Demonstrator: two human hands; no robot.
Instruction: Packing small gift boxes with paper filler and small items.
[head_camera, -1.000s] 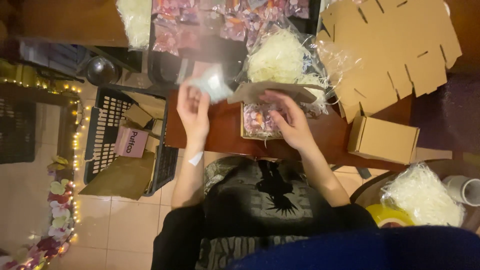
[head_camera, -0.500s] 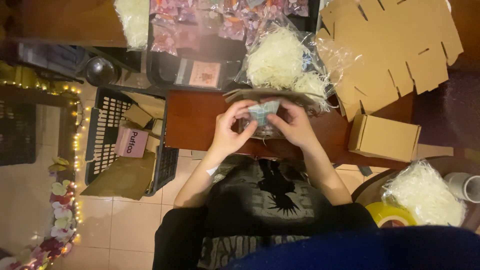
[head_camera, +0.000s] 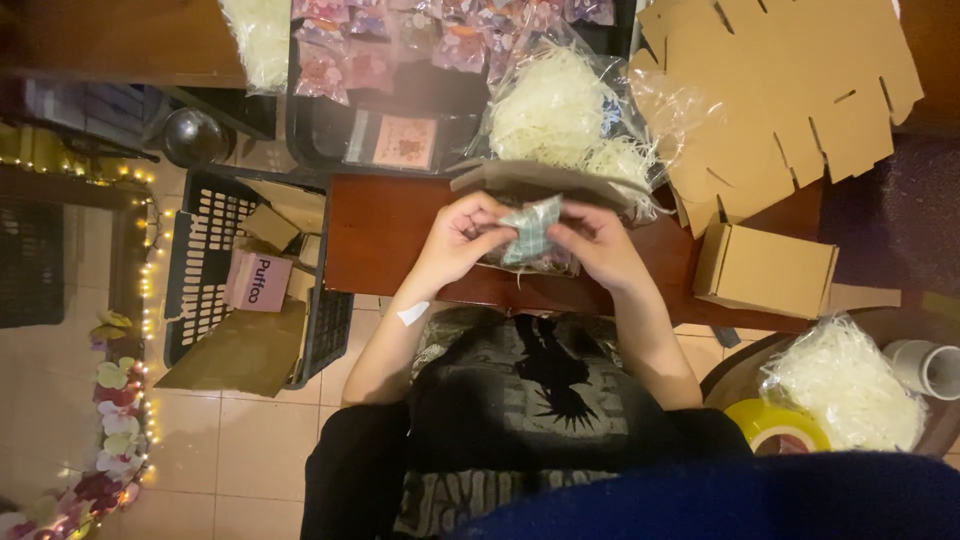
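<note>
Both hands meet over the middle of the small reddish-brown table (head_camera: 380, 235). The left hand (head_camera: 455, 240) and right hand (head_camera: 598, 245) each pinch one end of a small pale-green packet (head_camera: 528, 230), fingers closed narrowly on it, holding it just above an open cardboard box (head_camera: 530, 185) that sits at the table's far edge. What is inside the packet is too blurred to tell.

To do this handling well, the grip should stay light and at the packet's edges, so the wrapping is not crushed, with both hands kept level over the box.

The table is crowded. A bag of pale shredded paper (head_camera: 565, 110) lies just behind the box, a stack of flat cardboard blanks (head_camera: 790, 90) spreads to the right, and a folded, closed carton (head_camera: 765, 270) rests on the table's right end. A dark tray of small wrapped packets (head_camera: 400, 50) sits beyond. To the left, on the tiled floor (head_camera: 240, 450), stands a black crate (head_camera: 200, 270) of boxes, with a string of small lights (head_camera: 145, 300) nearby.
</note>
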